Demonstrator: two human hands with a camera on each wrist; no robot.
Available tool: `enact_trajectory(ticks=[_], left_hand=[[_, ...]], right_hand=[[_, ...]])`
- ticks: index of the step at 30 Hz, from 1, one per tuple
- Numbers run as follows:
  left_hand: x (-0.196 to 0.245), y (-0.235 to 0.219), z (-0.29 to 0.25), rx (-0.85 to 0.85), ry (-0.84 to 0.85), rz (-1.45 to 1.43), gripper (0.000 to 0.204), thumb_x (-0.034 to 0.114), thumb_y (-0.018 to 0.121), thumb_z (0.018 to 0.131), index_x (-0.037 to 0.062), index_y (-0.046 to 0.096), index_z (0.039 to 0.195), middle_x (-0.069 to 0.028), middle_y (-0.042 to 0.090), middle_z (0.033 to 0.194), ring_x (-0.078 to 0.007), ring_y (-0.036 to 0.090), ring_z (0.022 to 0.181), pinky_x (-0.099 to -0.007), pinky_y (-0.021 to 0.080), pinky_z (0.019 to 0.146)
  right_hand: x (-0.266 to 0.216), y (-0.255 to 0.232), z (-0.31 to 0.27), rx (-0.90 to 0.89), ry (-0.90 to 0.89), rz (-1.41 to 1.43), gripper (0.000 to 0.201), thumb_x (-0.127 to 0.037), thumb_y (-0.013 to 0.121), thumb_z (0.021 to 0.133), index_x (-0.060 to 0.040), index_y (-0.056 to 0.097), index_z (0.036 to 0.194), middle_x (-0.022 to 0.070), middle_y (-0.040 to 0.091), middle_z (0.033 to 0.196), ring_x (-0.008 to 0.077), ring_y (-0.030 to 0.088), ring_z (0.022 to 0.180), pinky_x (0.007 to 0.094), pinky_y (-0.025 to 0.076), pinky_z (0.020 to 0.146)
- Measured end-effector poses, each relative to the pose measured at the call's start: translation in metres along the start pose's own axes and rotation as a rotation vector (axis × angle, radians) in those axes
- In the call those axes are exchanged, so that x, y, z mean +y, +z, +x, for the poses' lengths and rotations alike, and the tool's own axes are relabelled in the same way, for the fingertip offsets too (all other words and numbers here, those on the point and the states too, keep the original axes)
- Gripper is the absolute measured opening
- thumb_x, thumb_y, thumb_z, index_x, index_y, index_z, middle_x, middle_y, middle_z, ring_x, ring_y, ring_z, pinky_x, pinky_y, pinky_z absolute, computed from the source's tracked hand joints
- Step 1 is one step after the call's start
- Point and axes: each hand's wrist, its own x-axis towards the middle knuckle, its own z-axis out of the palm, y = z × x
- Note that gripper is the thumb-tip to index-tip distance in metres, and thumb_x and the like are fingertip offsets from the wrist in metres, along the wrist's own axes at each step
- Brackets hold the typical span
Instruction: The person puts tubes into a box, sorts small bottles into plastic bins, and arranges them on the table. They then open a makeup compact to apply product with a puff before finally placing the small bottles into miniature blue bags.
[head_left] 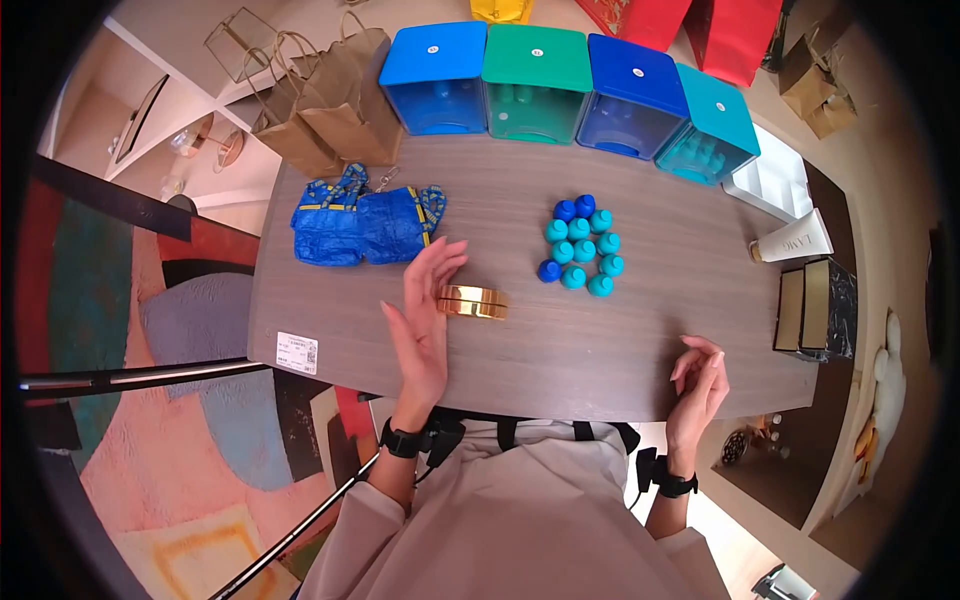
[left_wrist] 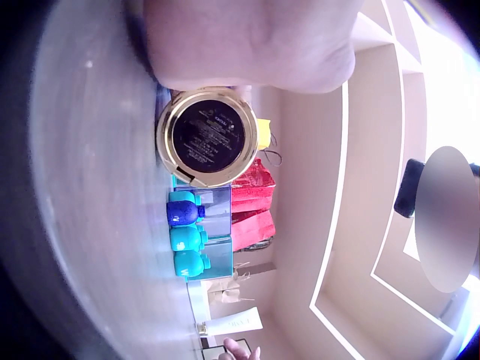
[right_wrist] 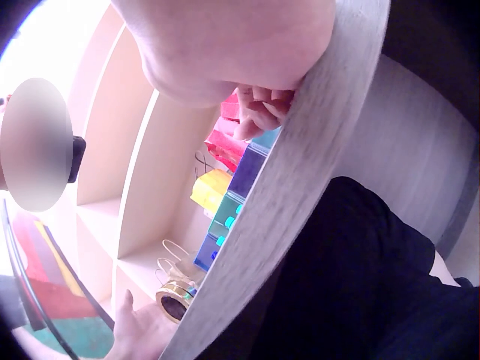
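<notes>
A round gold compact (head_left: 473,302) stands on its edge on the table, its dark labelled face showing in the left wrist view (left_wrist: 208,136). Beside it is my left hand (head_left: 425,335), fingers extended and thumb apart, not curled round it; whether the palm touches the compact I cannot tell. My right hand (head_left: 698,392) lies at the table's front edge on the right, fingers loosely curled and holding nothing. Between and beyond the hands, several small teal bottles (head_left: 578,229) and dark blue bottles (head_left: 549,271) stand grouped together.
Blue folded bags (head_left: 390,225) lie at the back left, near brown paper bags (head_left: 345,100). Four coloured boxes, one of them green (head_left: 537,60), line the back edge. At the right are a white tray (head_left: 770,172), a white tube (head_left: 795,240) and a black-and-gold box (head_left: 818,310).
</notes>
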Motion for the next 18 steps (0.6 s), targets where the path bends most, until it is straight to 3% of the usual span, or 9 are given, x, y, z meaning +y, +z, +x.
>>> enact_trajectory(ticks=[6, 18], left_hand=[[0.0017, -0.002, -0.0022, -0.048, -0.055, -0.058, 0.093, 0.072, 0.009, 0.113, 0.0004, 0.048, 0.158, -0.0203, 0.059, 0.15, -0.0307, 0.054, 0.14, -0.0457, 0.034, 0.124], [0.0023, 0.0048, -0.0052, -0.052, -0.123, 0.042, 0.082, 0.065, 0.018, 0.116, -0.0008, 0.055, 0.148, -0.0159, 0.065, 0.136, -0.0249, 0.057, 0.134, -0.0423, 0.039, 0.12]], right_hand=[[0.0009, 0.0001, -0.0007, 0.007, 0.008, -0.008, 0.058, -0.041, 0.035, 0.123, -0.0002, 0.074, 0.115, -0.0012, 0.056, 0.071, 0.0057, 0.041, 0.063, 0.0248, 0.031, 0.06], [0.0027, -0.0014, -0.0017, -0.001, -0.021, 0.027, 0.059, -0.041, 0.035, 0.123, 0.0012, 0.075, 0.114, -0.0008, 0.056, 0.072, 0.006, 0.043, 0.064, 0.0244, 0.032, 0.06]])
